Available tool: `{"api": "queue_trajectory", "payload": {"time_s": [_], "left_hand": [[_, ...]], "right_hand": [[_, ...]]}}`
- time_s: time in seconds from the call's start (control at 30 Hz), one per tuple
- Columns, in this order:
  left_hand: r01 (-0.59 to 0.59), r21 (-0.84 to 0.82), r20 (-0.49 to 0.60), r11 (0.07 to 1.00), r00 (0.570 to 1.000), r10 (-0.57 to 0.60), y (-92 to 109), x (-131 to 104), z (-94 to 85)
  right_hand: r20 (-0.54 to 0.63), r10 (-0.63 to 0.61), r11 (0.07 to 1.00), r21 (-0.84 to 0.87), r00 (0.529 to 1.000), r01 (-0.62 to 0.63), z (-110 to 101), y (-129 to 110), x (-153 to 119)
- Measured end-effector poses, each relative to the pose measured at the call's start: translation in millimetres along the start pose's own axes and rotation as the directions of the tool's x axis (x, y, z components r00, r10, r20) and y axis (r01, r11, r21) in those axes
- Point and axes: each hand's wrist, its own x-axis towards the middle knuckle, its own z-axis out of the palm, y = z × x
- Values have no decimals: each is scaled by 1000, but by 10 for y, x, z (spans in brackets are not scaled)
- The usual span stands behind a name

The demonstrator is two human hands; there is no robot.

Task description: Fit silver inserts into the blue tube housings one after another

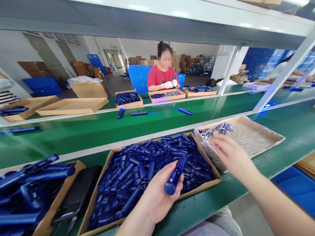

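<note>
Green worktop (pixel 209 203): brown cardboard tray (pixel 218 179) of blue plastic housings (pixel 142 167) along the front edge. Left of it, a flat black object (pixel 81 190); further left, a second brown cardboard tray (pixel 79 166) of long blue plastic tubes (pixel 46 175). To the right, a plastic-lined shallow tray (pixel 253 134), small blue-and-silver cylinders (pixel 223 128) in its far left corner. Behind the worktop's far edge, a green belt (pixel 98 137) carrying loose blue cylindrical tubes (pixel 185 111).

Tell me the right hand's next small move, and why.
Probably pinch one of the small parts in the lined tray, unless the blurred right hand already holds one: that hand is close to them, while the left hand holds a blue casing.
</note>
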Motion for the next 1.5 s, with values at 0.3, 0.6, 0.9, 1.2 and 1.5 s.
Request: {"api": "queue_trajectory", "payload": {"time_s": [0.3, 0.6, 0.9, 1.2, 1.5], "left_hand": [[-38, 35, -39, 999, 998, 39, 9, 30, -11], [-27, 139, 88, 990, 996, 15, -10, 13, -11], [-31, 163, 130, 986, 991, 9, -62, 19, -41], [-66, 107, 94, 992, 994, 56, -54, 4, -35], [-296, 124, 28, 947, 955, 295, -23, 86, -63]], "right_hand": [[404, 364, 931, -143, 839, -334, 347, 564, 530], [313, 386, 920, -195, 868, -339, 242, 457, 683], [4, -683, 712, 227, 730, 665, -130, -699, -306], [-90, -811, 579, 19, 579, 815, -40, -947, -353], [-266, -594, 768, 94, 759, 633, 217, -726, -389]]}}
